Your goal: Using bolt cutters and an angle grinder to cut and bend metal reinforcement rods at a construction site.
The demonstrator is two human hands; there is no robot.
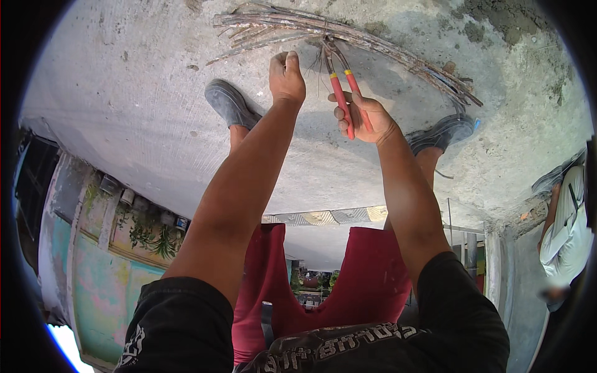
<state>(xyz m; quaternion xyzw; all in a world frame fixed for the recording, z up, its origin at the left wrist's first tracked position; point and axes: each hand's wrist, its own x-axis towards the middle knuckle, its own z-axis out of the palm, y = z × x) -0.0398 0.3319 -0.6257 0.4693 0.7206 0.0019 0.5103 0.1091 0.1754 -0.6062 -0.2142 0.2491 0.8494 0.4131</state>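
My right hand (pixel 363 117) is wrapped round the red handles of a pair of pincers (pixel 336 79) with yellow bands. The handles stand slightly apart, and the metal jaws reach up to a bundle of thin, rusty-looking rods (pixel 398 50) on the ground. Fine dark wires (pixel 320 59) hang loose at the jaws. Whether the jaws grip a wire there is too small to tell. Left of the pincers, my left hand (pixel 287 78) is closed just below the bundle, thumb against curled fingers. What it holds, if anything, is hidden.
Rough concrete ground (pixel 149 81) lies all around. My dark shoes (pixel 230 102) stand on either side below the bundle. At the far right another person in light clothing (pixel 569 217) is near a wall. Potted plants (pixel 152 236) line a painted wall at the lower left.
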